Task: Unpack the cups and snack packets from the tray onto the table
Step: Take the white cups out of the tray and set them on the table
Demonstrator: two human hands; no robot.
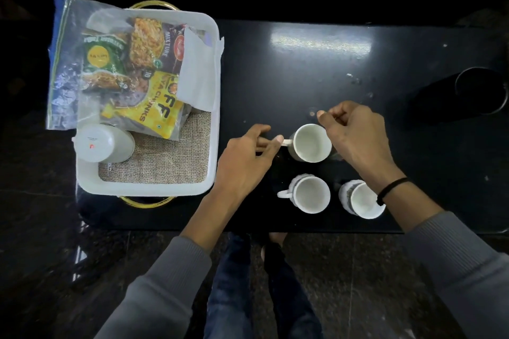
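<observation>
Three white cups stand upright on the black table [289, 69]. The far cup [312, 143] has my left hand [248, 157] pinching its handle. My right hand [355, 135] touches that cup's right rim with curled fingers. Two more cups sit closer to me, one in the middle [310, 194] and one at the right [360, 199] under my right wrist. The white tray [143, 187] at the left holds an upside-down white cup [102, 143], a yellow snack packet [157, 110], a dark mixture packet [157, 44] and a green packet [103, 56].
A clear zip bag [62, 63] lies under the tray's left side and over the packets. White paper [199, 71] stands in the tray's right part, above a burlap liner [170, 157]. A dark cylindrical container [479, 91] stands at the far right. Small crumbs dot the table.
</observation>
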